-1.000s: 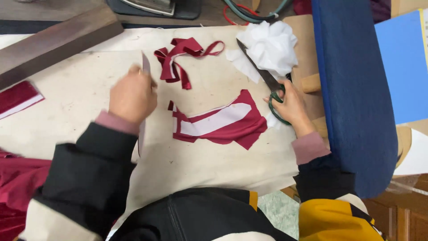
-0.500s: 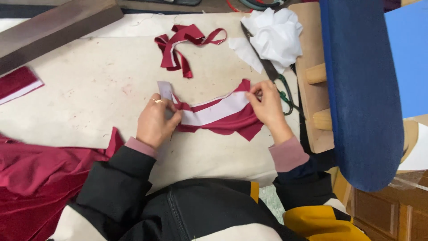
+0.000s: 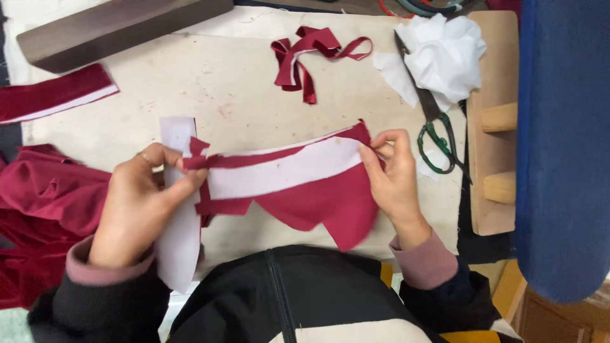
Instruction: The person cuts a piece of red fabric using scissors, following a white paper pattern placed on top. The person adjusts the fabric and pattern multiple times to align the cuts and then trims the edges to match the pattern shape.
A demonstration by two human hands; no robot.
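A dark red fabric piece with a white strip laid along it lies stretched between my hands on the cream work surface. My left hand pinches its left end together with a narrow white strip that hangs toward me. My right hand pinches the right end of the fabric near its top edge.
Green-handled scissors lie right of the fabric beside crumpled white cloth. A red ribbon scrap sits at the back, a dark wooden bar at back left, red cloth at left, a blue padded board at right.
My right hand let go of the scissors and took the fabric's right end. My left hand came onto the left end with the white strip, and the piece moved toward me.
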